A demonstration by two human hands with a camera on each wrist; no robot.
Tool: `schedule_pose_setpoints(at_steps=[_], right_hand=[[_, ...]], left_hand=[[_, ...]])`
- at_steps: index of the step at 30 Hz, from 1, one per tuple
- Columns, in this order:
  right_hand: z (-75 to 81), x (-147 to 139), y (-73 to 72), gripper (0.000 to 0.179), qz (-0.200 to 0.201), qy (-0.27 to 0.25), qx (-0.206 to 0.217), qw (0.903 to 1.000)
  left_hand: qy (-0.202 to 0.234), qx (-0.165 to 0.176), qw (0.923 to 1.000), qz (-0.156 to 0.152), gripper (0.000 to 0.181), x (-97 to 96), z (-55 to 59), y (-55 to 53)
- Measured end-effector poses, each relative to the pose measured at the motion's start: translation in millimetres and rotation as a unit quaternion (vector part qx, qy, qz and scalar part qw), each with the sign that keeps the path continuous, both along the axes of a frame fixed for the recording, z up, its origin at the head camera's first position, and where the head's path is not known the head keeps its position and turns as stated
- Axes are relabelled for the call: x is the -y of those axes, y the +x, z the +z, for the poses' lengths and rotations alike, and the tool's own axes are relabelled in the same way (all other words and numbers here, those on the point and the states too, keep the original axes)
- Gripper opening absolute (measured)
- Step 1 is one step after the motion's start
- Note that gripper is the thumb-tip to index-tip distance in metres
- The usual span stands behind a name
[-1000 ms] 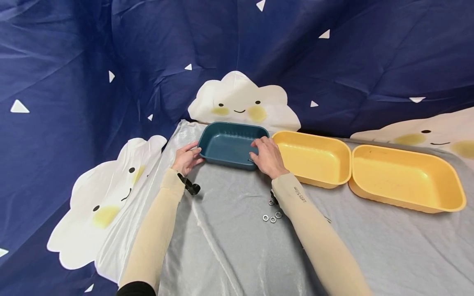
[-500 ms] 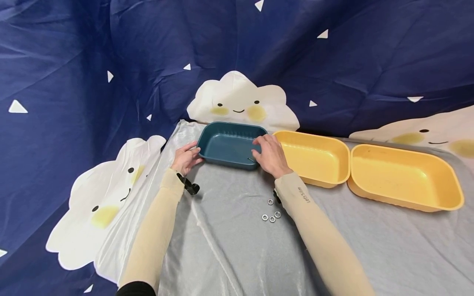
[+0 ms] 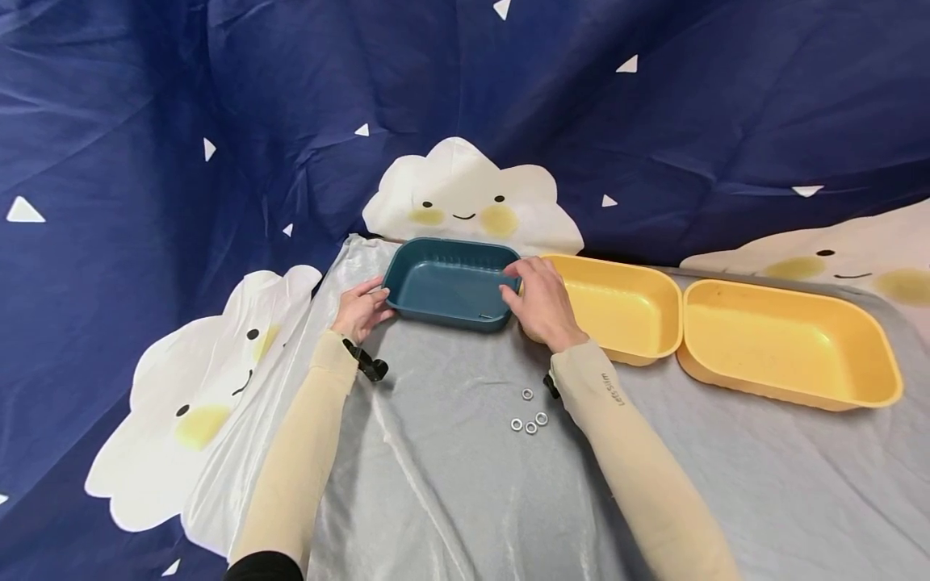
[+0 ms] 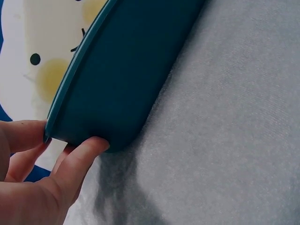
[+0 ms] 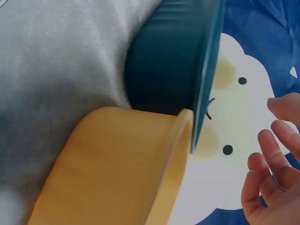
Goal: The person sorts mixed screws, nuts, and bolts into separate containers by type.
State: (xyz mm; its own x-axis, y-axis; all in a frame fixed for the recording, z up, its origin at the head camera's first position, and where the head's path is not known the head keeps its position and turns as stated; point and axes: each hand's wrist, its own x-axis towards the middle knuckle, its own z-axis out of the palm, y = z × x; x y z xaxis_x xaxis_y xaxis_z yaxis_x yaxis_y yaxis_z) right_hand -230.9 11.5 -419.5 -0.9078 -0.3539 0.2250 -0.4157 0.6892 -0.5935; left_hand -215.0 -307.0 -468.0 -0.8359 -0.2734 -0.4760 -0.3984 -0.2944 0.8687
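Note:
My left hand holds the left end of the dark teal tub, with a finger at its rim and the thumb against its outer wall in the left wrist view. Beside the right end of the tub, over the edge where it meets the yellow tub, my right hand hovers with loosely bent fingers and nothing between them. A small thin screw-like piece lies on the teal tub's floor, near its front right corner. The right wrist view shows the right hand's fingers apart.
Several small ring-shaped metal nuts lie on the grey cloth in front of the tubs. A second yellow tub stands at the right, against the first. A dark blue curtain with clouds hangs behind.
My right hand has drawn up and right, out of the teal tub, leaving the thin piece on its floor. The left hand keeps its place at the tub's end.

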Motion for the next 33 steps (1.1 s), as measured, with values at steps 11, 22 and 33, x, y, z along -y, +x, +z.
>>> schedule_pose_setpoints(at_steps=[11, 22, 33], right_hand=[[10.2, -13, 13.5, 0.025, -0.013, -0.077, -0.041, 0.9961], [12.6, -28, 36.7, 0.019, -0.006, -0.145, -0.058, 0.9878], [-9.6, -45, 69.9, 0.023, -0.024, -0.159, -0.001, 0.9870]], left_hand=[[0.004, 0.006, 1.0000, -0.001, 0.053, 0.0, 1.4, -0.8], [0.008, 0.004, 1.0000, 0.000, 0.052, 0.8, 0.6, -0.2], [0.010, 0.007, 0.9999, -0.003, 0.052, 1.6, 0.5, 0.6]])
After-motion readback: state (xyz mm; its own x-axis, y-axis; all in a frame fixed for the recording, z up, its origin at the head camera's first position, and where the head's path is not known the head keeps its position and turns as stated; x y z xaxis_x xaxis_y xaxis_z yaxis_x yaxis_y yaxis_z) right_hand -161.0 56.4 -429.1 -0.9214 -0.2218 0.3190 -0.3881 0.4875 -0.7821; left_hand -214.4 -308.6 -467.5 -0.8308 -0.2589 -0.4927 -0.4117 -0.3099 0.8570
